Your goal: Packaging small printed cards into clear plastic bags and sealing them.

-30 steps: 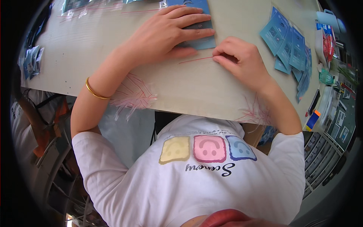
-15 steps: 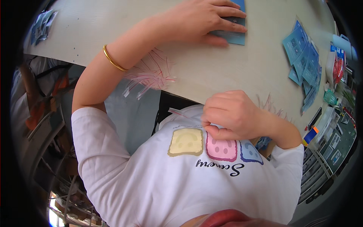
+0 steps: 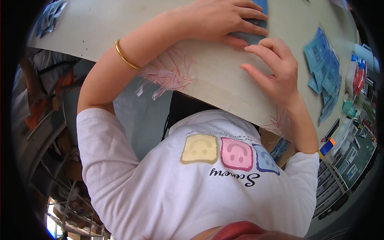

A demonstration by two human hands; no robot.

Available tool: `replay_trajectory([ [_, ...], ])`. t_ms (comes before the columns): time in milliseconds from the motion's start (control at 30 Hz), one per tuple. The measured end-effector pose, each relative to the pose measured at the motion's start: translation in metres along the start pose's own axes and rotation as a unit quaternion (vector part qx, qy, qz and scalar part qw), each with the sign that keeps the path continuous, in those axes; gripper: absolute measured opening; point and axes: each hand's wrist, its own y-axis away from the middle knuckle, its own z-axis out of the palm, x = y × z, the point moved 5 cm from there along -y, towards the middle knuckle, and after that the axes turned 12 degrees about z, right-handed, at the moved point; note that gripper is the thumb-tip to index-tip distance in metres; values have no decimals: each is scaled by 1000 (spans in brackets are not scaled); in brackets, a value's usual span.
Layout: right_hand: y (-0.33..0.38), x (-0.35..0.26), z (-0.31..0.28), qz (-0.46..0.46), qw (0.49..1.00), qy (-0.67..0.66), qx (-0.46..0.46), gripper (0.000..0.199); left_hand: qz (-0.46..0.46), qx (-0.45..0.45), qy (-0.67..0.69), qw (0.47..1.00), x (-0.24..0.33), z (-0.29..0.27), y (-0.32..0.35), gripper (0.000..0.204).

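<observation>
My left hand [image 3: 228, 20] lies flat with fingers spread over a blue packet [image 3: 256, 39] near the far edge of the view, pressing it to the table. Most of that packet is hidden under the fingers. My right hand [image 3: 280, 70] hovers just nearer than the packet, thumb and forefinger apart, with nothing seen between them. Its forefinger tip comes close to my left thumb and the packet's near edge. Below my left forearm, clear strips with red lines [image 3: 170, 76] lie heaped at the table's near edge. More such strips [image 3: 279, 122] lie beside my right wrist.
Overlapping blue packets [image 3: 325, 68] lie on the table [image 3: 224, 76] at the right. Another group of packets [image 3: 49, 18] rests at the far left corner. Beyond the right edge stand a light blue container [image 3: 366, 56], a red-filled bag [image 3: 359, 78] and a dark green board [image 3: 356, 154].
My right hand has moved from in front of my shirt up and away to the packet, and its fingers have opened. The clear strip beside it is gone from there. My left hand stays on the packet.
</observation>
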Motion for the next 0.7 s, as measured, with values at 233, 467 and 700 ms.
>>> replay_trajectory([
  [233,12,33,8,-121,983,117,72,21,-52,30,68,996,-7,-22,3,46],
  [467,4,35,2,-17,996,74,43,16,-99,-13,-35,994,51,-19,8,30],
  [700,13,50,-10,0,998,-14,64,20,-115,68,1,991,45,-19,20,16],
])
